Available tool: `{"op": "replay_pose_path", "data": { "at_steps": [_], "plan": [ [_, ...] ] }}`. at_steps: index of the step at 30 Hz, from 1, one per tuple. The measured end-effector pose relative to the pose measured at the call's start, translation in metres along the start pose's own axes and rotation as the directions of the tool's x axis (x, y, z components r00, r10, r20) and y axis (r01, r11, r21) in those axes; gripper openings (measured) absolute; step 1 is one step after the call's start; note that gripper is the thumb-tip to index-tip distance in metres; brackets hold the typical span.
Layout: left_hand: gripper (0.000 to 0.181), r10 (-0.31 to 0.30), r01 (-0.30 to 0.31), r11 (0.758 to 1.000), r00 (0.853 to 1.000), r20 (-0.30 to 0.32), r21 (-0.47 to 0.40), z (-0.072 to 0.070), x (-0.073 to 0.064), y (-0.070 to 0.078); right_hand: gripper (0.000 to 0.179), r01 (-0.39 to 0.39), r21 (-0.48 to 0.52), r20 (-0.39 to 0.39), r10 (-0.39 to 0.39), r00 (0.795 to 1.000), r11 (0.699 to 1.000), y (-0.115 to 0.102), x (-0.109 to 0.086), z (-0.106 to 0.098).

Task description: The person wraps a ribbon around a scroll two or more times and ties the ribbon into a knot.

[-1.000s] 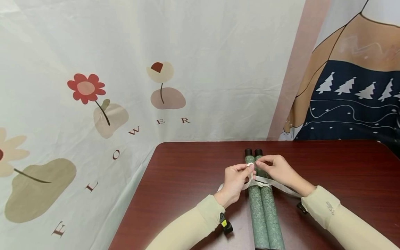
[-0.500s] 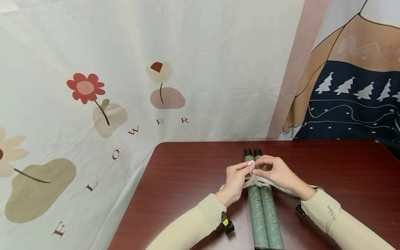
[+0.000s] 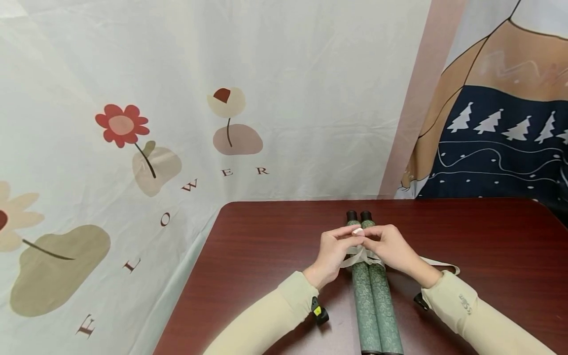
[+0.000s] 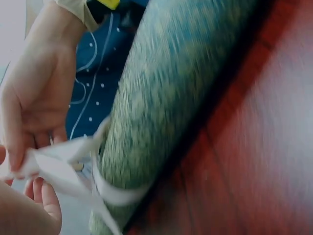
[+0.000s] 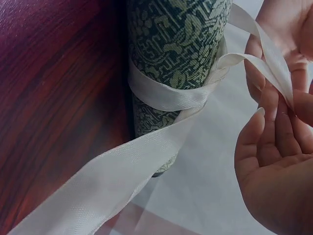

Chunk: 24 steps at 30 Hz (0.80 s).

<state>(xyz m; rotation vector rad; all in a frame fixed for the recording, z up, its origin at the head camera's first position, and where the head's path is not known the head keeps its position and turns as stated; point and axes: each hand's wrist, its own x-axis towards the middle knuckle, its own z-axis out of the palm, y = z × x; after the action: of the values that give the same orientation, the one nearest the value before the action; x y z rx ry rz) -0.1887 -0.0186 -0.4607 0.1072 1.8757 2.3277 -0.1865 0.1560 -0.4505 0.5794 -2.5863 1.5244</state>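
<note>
Two scrolls covered in green patterned brocade, the left one (image 3: 366, 305) and the right one (image 3: 386, 305), lie side by side with black end knobs at the far end. A white ribbon (image 3: 361, 255) goes round them near that end, and a loose tail (image 5: 127, 156) of it spreads wide in the right wrist view. My left hand (image 3: 330, 254) pinches a raised fold of the ribbon above the scrolls. My right hand (image 3: 395, 250) pinches the ribbon at the same spot, its thumb and forefinger meeting the left fingertips. The fingers partly hide the fold.
The dark red table (image 3: 266, 256) runs under the scrolls to a back edge against a printed cloth (image 3: 310, 98). A free ribbon end (image 3: 443, 265) trails out right of my right wrist. Each wrist carries a black device.
My right hand has come left and closed in on the ribbon fold, its fingertips now against the left hand's. The ribbon's right tail has shifted and loops beside the right wrist.
</note>
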Motion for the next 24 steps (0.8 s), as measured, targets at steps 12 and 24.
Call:
{"op": "replay_pose_path", "data": {
  "at_steps": [12, 24],
  "plan": [
    [0.043, -0.025, -0.118, 0.74, 0.979, 0.202, 0.662, -0.036, 0.026, 0.005, 0.013, -0.049, 0.058, -0.016, 0.05, 0.999, 0.997, 0.003, 0.0, -0.001],
    [0.023, -0.162, -0.13, 0.686, 0.932, 0.324, 0.716, -0.046, 0.033, -0.006, 0.015, -0.051, 0.066, -0.018, 0.052, 0.998, 0.996, 0.0, 0.001, -0.001]
  ]
}}
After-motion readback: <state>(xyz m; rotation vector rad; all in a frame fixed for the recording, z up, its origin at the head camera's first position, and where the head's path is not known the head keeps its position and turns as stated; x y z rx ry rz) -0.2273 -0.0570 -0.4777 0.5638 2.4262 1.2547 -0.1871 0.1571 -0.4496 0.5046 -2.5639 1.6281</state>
